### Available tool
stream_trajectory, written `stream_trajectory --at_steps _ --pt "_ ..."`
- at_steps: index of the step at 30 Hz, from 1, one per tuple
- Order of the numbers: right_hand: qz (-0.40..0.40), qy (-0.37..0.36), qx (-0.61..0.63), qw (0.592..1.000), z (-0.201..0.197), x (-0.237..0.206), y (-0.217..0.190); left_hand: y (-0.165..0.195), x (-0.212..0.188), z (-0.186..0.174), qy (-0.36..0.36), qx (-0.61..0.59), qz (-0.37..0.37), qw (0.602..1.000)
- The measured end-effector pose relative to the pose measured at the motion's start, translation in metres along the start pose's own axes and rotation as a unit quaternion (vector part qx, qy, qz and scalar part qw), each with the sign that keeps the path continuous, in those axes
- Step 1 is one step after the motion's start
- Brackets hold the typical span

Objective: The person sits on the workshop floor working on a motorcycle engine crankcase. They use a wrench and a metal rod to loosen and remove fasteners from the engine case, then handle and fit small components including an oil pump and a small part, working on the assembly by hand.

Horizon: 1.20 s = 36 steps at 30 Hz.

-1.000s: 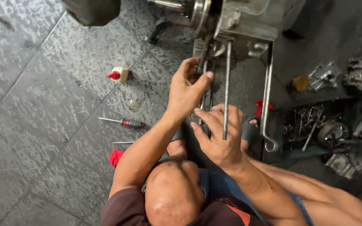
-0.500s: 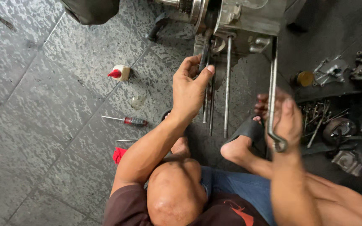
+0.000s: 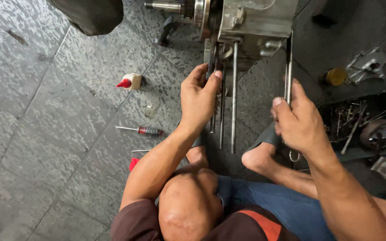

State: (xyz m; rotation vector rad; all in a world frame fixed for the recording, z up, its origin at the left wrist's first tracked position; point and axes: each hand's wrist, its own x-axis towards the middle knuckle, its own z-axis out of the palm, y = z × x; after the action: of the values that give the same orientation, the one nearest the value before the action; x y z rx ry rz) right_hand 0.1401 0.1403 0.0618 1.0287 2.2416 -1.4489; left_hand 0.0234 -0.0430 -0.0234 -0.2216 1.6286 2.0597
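Here, an engine casing (image 3: 255, 20) is seen at the far edge of the stone floor (image 3: 45, 134), with long steel studs (image 3: 233, 98) projecting toward the near side. The left hand (image 3: 198, 99) is clenched around the left pair of studs just below the casing; the right hand (image 3: 301, 120) is closed on a spanner (image 3: 288, 67) held along the right-hand stud. For clean work, the spanner should probably be kept square and the casing steadied. A red-handled screwdriver (image 3: 140, 130) lies to the left.

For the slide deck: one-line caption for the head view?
Left hand grips studs under metal engine case; right hand grips long rod.
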Motion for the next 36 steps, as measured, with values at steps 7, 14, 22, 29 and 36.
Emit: stream_trajectory --at_steps 7,14,22,29,36 --pt "-0.261 0.143 -0.130 0.946 0.049 0.026 0.058 0.010 -0.003 -0.004 -0.006 0.089 0.006 0.996" --pt "-0.244 0.134 -0.074 0.958 0.067 0.047 0.094 0.021 -0.003 -0.002 -0.032 0.119 0.028 0.992" --pt "-0.187 0.114 -0.032 0.975 0.063 0.043 0.080 0.039 0.004 -0.002 -0.023 0.093 -0.117 0.988" --pt "-0.186 0.161 -0.036 0.969 0.075 0.062 0.087 0.014 0.013 -0.007 -0.044 0.086 0.012 0.995" --pt "-0.207 0.198 -0.016 0.958 0.091 0.079 0.093 0.040 0.010 -0.002 -0.042 0.110 -0.084 0.989"
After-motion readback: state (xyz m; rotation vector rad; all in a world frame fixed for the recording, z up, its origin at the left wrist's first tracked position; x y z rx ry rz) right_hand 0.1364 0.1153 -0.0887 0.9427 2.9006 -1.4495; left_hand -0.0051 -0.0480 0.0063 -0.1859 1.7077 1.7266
